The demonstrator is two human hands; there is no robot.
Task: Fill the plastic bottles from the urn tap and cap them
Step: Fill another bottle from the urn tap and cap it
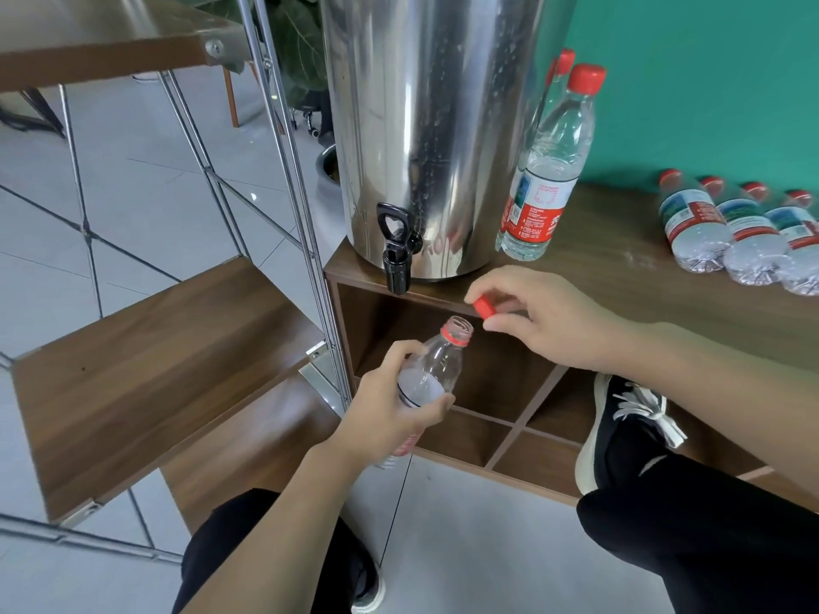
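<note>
The left hand [394,405] grips a clear plastic bottle [436,370] by its body, tilted, its open mouth pointing up toward the tap. Just beside that mouth, the right hand [545,321] pinches the red cap [484,308] between fingertips. The bottle looks empty, so filling seems next: its mouth must go squarely under the black tap [395,254] of the steel urn [434,126]. Behind stand two capped bottles [549,170]; more capped ones [744,237] lie on the cabinet top [620,268]. Their red-and-white labels carry print too small to read.

Office corner: urn [425,126], cubby shelves [523,418]
</note>
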